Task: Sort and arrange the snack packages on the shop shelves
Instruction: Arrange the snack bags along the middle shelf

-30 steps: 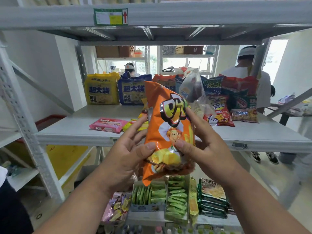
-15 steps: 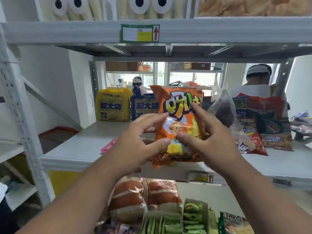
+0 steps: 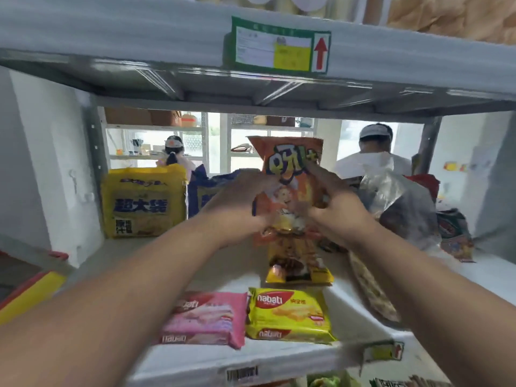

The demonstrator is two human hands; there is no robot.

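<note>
Orange foil marks the snack bag (image 3: pixel 290 174), held upright over the middle of the grey shelf (image 3: pixel 117 263), its top printed with large yellow-green characters and its front with a cartoon child's face. Motion blur softens both hands and the lower half of the bag, so its bottom edge cannot be told from the packet behind it. The left hand (image 3: pixel 237 202) grips the bag's left edge, fingers curled round to its front; the right hand (image 3: pixel 335 208) grips the right edge, index finger reaching up along the printed logo. How the thumbs sit is hard to make out. Just beneath the bag a yellow-and-brown packet (image 3: pixel 298 263) lies flat on the shelf, its top end covered by the bag. Nearer the front edge lie a pink wafer pack (image 3: pixel 203 319) and a yellow wafer pack (image 3: pixel 290 314), side by side and touching. A large yellow bag (image 3: pixel 142 202) stands at the back left; the blue bag (image 3: pixel 206 191) beside it is mostly hidden by the left hand. A crumpled clear plastic bag (image 3: pixel 402 202) on the right screens the packets behind it. The shelf above (image 3: pixel 139 32) is cut off by the frame's top edge.
</note>
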